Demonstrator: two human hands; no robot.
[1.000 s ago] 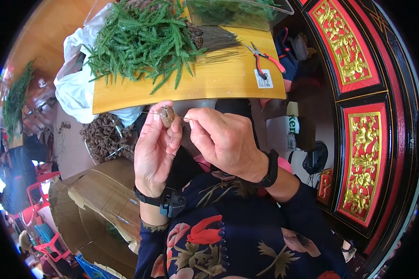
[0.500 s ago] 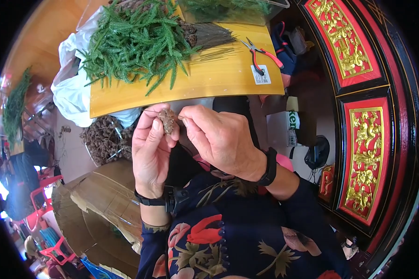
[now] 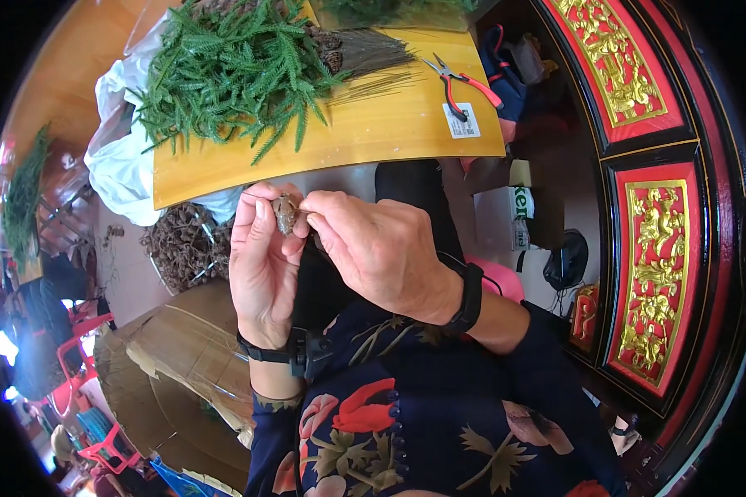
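A small brown pine cone (image 3: 286, 214) is gripped between the thumb and fingers of my left hand (image 3: 261, 265), just off the near edge of the yellow tabletop (image 3: 373, 137). Close against the cone's right side, my right hand (image 3: 381, 253) is closed in a pinch on a thin dark wire. Most of the wire is hidden by my fingers. On the table beyond lie green pine sprigs (image 3: 232, 79), a bundle of dark wires (image 3: 377, 56) and red-handled pliers (image 3: 452, 85).
A heap of brown pine cones (image 3: 186, 244) fills a container below the table's left side. Nearer me is a torn cardboard box (image 3: 174, 348). A white plastic bag (image 3: 116, 157) hangs at the table's left edge. Red and gold carved panels (image 3: 648, 273) stand at right.
Both hands have shifted slightly left together with the pine cone. My right fingertips have come closer to the cone, and its tilt has altered.
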